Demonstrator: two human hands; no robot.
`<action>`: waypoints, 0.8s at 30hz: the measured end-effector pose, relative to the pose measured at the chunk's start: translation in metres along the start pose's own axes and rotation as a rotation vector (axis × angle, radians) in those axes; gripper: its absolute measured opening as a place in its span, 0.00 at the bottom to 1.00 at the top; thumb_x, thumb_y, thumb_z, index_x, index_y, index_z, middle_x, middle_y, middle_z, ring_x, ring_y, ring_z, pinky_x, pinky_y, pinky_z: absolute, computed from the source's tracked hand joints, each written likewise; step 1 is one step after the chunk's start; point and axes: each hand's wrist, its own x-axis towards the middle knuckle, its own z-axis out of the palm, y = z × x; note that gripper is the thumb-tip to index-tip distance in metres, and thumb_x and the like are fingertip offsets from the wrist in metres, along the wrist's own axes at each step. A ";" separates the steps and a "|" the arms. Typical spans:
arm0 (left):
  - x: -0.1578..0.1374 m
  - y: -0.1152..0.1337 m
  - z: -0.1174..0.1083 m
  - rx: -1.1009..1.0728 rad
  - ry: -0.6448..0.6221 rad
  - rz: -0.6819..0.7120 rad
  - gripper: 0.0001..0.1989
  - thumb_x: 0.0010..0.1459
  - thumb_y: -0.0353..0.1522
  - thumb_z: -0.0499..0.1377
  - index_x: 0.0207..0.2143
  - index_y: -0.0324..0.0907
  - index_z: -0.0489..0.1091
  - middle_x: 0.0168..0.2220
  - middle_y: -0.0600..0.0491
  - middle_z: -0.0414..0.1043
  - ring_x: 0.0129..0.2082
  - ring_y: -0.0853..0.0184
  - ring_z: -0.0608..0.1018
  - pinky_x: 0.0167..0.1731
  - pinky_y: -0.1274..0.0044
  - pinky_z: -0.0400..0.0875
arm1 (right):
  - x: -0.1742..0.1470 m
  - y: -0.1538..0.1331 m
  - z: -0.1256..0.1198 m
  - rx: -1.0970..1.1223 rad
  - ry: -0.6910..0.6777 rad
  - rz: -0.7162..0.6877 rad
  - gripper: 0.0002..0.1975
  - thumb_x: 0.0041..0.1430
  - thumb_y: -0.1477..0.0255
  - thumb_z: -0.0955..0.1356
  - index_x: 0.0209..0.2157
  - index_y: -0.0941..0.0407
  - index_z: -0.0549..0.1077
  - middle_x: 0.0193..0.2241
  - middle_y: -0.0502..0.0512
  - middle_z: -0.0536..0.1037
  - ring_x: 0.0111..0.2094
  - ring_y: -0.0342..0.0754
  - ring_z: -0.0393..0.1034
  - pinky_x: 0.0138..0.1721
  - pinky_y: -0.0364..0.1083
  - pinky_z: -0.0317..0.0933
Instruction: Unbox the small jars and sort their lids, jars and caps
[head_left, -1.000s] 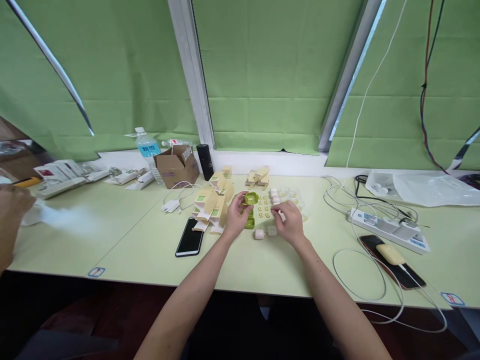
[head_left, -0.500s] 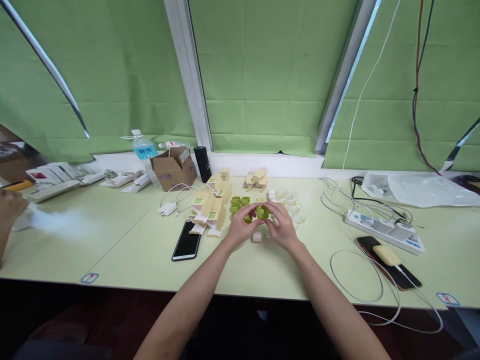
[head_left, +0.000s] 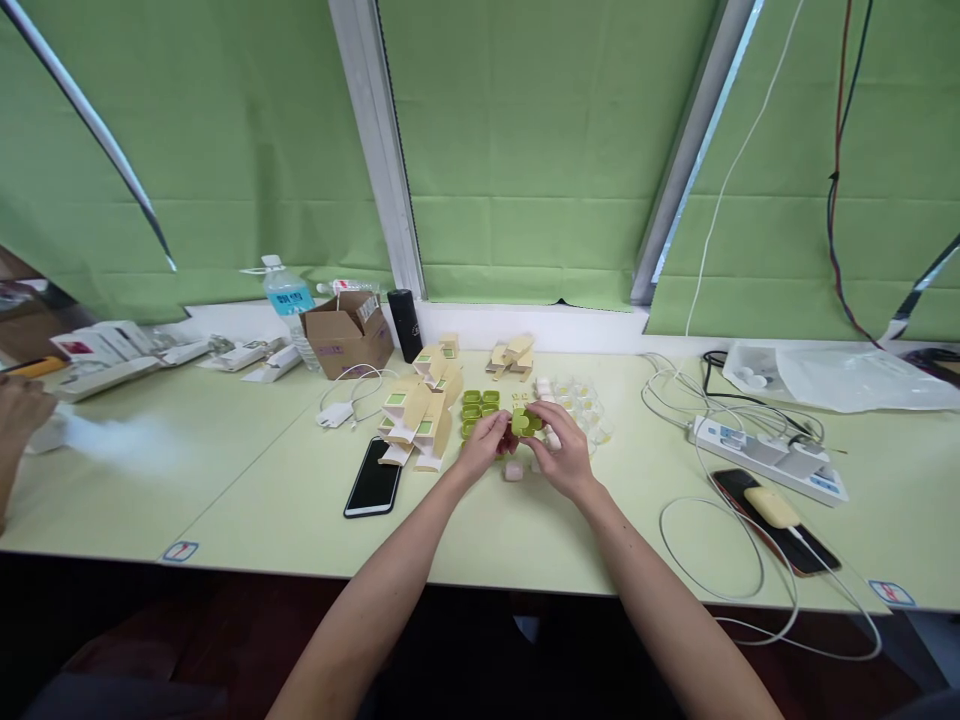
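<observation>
Between my hands is a small olive-green plastic piece point(head_left: 526, 422) with a rounded cutout. My right hand point(head_left: 562, 445) pinches its right side between thumb and fingers. At its left edge, the curled fingers of my left hand point(head_left: 482, 452) hold it too, partly hidden behind it. Several green square cups point(head_left: 480, 398) stand in rows just beyond my left hand. A whitish-pink block point(head_left: 513, 471) lies on the table below the piece. To the right of my right hand are several clear cups point(head_left: 589, 400) with yellow bits. Tiny yellow parts point(head_left: 519, 399) lie behind the piece.
Cream box-like assemblies point(head_left: 420, 410) and a phone point(head_left: 373, 478) lie to the left. Behind them stand a cardboard box point(head_left: 347, 340), a black cylinder point(head_left: 405, 326) and a water bottle point(head_left: 291, 305). A power strip point(head_left: 769, 460) with cables is at right. Another person's hand point(head_left: 22, 410) shows far left.
The green piece has been turned and shows more of its face. My left hand has drawn down and slightly left, its fingers now lower on the piece. My right hand stays nearly in place.
</observation>
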 end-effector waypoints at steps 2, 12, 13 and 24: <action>-0.001 0.001 0.001 -0.018 -0.019 -0.021 0.30 0.57 0.60 0.57 0.31 0.42 0.65 0.22 0.57 0.67 0.20 0.71 0.68 0.21 0.78 0.61 | 0.000 0.000 0.000 -0.001 0.006 -0.013 0.18 0.65 0.70 0.69 0.56 0.50 0.71 0.50 0.62 0.78 0.53 0.56 0.74 0.47 0.56 0.74; -0.002 0.002 0.006 -0.074 -0.060 0.030 0.29 0.58 0.59 0.58 0.31 0.41 0.62 0.21 0.60 0.60 0.19 0.74 0.63 0.20 0.80 0.56 | -0.001 -0.001 0.003 0.017 0.025 -0.050 0.19 0.65 0.72 0.69 0.57 0.50 0.71 0.50 0.61 0.78 0.52 0.56 0.74 0.49 0.56 0.73; -0.002 0.001 0.007 -0.079 -0.068 0.037 0.28 0.58 0.59 0.58 0.31 0.42 0.62 0.21 0.60 0.59 0.18 0.75 0.62 0.20 0.80 0.55 | -0.001 -0.001 0.003 0.016 0.030 -0.053 0.19 0.65 0.72 0.69 0.57 0.50 0.71 0.50 0.61 0.78 0.52 0.56 0.74 0.50 0.56 0.73; -0.001 0.001 0.009 -0.089 -0.057 0.033 0.29 0.56 0.59 0.60 0.30 0.41 0.63 0.21 0.62 0.54 0.18 0.77 0.55 0.19 0.80 0.49 | -0.003 0.003 0.004 0.016 0.013 -0.029 0.18 0.64 0.71 0.70 0.55 0.50 0.72 0.48 0.60 0.79 0.52 0.56 0.75 0.52 0.57 0.73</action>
